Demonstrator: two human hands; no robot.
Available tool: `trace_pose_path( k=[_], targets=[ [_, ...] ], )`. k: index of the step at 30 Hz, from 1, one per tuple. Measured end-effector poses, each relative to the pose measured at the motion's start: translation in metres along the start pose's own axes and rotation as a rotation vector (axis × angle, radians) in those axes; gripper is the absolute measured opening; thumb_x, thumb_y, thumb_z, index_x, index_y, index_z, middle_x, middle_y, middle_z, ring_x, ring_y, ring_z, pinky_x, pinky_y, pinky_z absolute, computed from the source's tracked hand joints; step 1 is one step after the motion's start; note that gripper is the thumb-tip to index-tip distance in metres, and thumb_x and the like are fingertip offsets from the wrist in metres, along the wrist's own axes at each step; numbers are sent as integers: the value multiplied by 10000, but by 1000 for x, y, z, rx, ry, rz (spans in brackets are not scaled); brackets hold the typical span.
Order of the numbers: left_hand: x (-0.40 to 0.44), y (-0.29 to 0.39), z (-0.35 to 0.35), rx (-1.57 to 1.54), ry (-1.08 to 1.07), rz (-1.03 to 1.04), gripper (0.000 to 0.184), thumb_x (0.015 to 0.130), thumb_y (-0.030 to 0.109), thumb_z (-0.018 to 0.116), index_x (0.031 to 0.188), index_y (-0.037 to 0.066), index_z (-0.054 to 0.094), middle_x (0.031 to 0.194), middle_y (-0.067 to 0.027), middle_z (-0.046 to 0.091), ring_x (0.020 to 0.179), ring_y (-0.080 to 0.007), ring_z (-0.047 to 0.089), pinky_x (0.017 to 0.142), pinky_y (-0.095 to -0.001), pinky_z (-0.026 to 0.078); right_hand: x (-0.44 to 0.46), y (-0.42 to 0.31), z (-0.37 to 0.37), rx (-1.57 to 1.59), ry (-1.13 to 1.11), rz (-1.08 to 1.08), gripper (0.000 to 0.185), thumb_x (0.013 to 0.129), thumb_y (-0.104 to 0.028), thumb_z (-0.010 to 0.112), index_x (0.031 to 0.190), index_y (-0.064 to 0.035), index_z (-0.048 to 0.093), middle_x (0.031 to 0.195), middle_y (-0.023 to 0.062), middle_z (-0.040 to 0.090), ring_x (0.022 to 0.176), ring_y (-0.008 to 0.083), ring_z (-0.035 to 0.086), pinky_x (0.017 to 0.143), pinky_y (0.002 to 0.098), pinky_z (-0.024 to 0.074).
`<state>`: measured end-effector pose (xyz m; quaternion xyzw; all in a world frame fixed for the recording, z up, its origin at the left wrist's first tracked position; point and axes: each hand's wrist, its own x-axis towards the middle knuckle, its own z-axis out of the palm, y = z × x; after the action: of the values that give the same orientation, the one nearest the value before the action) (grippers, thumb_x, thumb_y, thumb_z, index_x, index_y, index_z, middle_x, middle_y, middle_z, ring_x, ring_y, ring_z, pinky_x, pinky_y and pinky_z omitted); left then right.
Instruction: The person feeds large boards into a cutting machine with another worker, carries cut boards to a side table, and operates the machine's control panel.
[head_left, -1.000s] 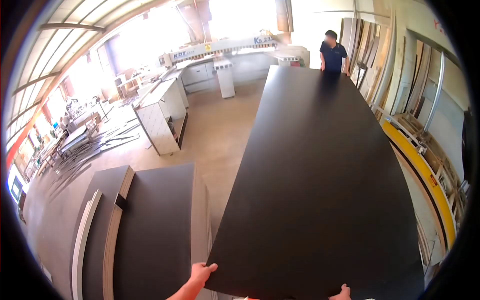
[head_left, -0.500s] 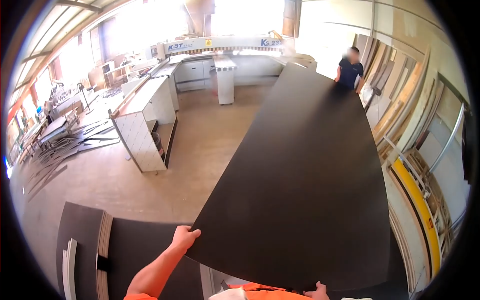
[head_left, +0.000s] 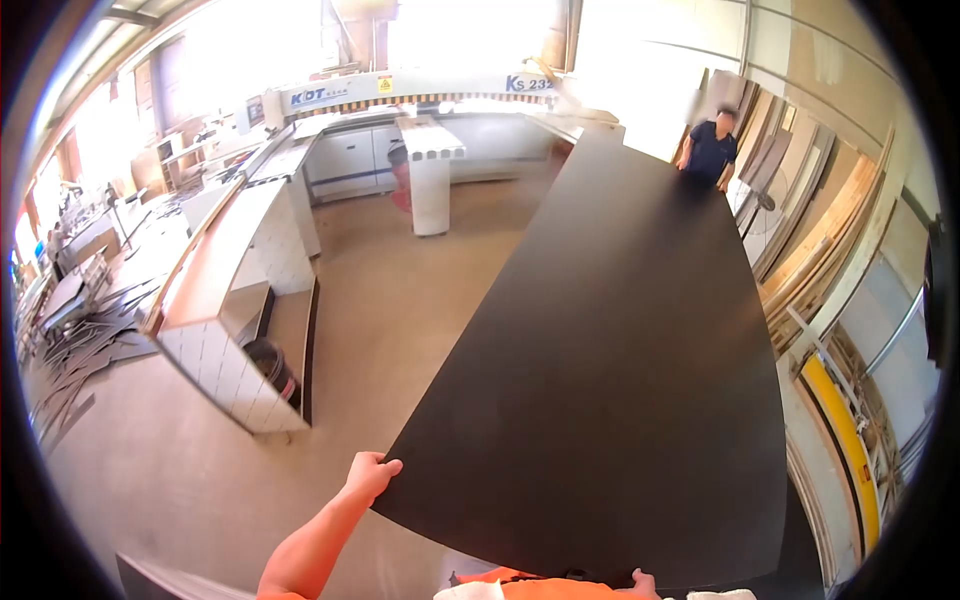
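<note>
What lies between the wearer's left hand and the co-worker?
The black board stretches from the left hand to the co-worker, in the head view.

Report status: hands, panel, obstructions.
Left hand gripping dark panel by near-left corner; right hand on near edge. Co-worker at far end. Far-end clearance from machine unclear.

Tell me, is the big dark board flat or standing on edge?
Roughly flat: the dark board shows its broad face upward, with the left hand gripping its near-left corner and the right hand at its near edge.

Dark strips (head_left: 80,372) on brown floor (head_left: 385,290)
</note>
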<state>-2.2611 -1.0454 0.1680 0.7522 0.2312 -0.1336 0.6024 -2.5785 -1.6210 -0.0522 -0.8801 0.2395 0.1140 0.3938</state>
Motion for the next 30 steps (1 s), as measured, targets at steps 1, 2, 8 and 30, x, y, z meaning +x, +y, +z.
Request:
trace_pose_path(
  k=[1, 2, 8, 30],
  targets=[
    [46, 13, -15, -10, -11, -23, 257, 880, 160, 711, 914, -95, 729, 785, -115, 719, 707, -199, 674, 683, -364, 540, 29, -27, 13, -41, -2, -18, 840, 649, -139, 874, 1313, 198, 483, 1159, 290, 675, 1079, 328, 670, 906, 362, 549],
    [90, 22, -30, -18, -23, -49, 260, 886, 163, 708, 916, -94, 729, 786, -114, 720, 710, -199, 675, 682, -366, 541, 54, -53, 27, -83, -6, -33, 835, 649, -148, 875, 1307, 195, 492, 1156, 289, 676, 1080, 320, 671, 906, 367, 547],
    [357, 94, -136, -35, -32, -30, 343, 988, 234, 618, 962, -91, 722, 830, -127, 726, 712, -197, 668, 683, -384, 543, 157, -235, 163, 1188, -389, 624, 857, 838, -485, 636, 1413, 112, 415, 1353, 281, 551, 1260, 356, 537, 1078, 412, 397],
    [1069, 467, -525, 232, -195, 103, 284, 872, 255, 735, 910, -25, 760, 766, -67, 714, 642, -145, 643, 602, -329, 535, 602, -1022, 458, 1336, -290, 1000, 927, 903, -681, 451, 1451, 63, 381, 1486, 262, 446, 1361, 395, 431, 1160, 469, 297]
  ],
)
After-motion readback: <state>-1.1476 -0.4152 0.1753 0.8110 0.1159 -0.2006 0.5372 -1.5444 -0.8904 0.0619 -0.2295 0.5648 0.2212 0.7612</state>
